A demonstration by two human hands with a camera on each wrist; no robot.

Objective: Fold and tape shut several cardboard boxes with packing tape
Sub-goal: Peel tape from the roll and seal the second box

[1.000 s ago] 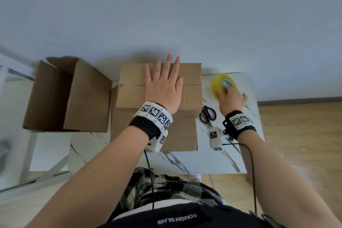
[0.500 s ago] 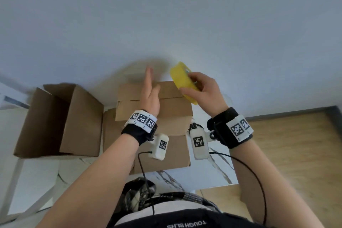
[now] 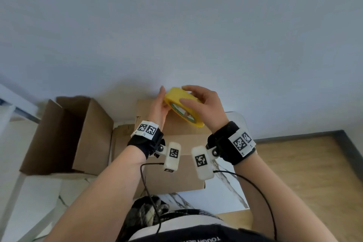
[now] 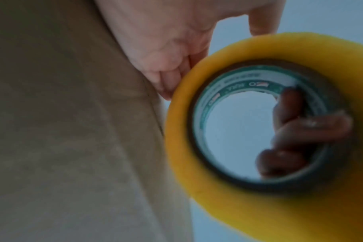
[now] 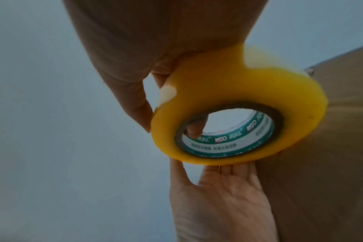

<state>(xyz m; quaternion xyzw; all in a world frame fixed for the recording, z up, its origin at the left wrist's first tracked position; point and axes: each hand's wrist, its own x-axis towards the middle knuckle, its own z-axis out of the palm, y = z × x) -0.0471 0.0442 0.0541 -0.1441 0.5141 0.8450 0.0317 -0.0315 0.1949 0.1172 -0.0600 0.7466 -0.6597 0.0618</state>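
Note:
A yellow packing tape roll [image 3: 177,97] with a green-and-white core is held in the air above the closed cardboard box [image 3: 176,165]. My right hand [image 3: 193,96] grips the roll, thumb on its flat face and fingers over the rim and into the core [image 4: 290,131]. My left hand [image 3: 161,102] lies with straight fingers against the roll's left edge. In the right wrist view, the left palm [image 5: 218,188] touches the rim of the tape roll [image 5: 228,101] from below. The box top shows its flaps folded flat.
A second cardboard box [image 3: 68,135] stands open at the left on the white marble-pattern table [image 3: 225,198]. A pale wall runs close behind the boxes. Wooden floor [image 3: 304,173] lies to the right of the table.
My right hand picked the tape roll off the table and raised it over the box. My left hand left the box top and came up against the roll.

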